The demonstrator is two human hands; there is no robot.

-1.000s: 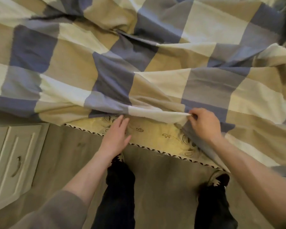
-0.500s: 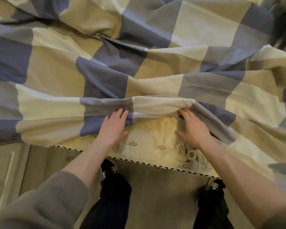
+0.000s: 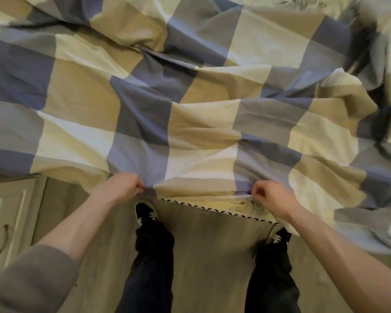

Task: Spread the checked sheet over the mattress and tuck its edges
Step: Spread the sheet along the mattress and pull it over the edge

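The checked sheet (image 3: 190, 105), in blue, tan and cream squares, lies wrinkled over nearly the whole mattress. Its near edge reaches the mattress's front edge. My left hand (image 3: 122, 185) grips that near edge in a fist at the left. My right hand (image 3: 271, 197) pinches the same edge about a shoulder's width to the right. Between and under my hands a strip of the yellow patterned mattress (image 3: 242, 206) with black-and-white piping shows. The sheet is bunched in folds at the right side.
A white cabinet (image 3: 7, 218) with a curved handle stands at the left beside the bed. My legs in dark trousers and black shoes (image 3: 145, 211) stand on the wooden floor (image 3: 208, 251) right against the mattress edge.
Both hands have gone from lying on the folded-back sheet edge to gripping it. They have drawn it toward me, so much less of the yellow mattress shows.
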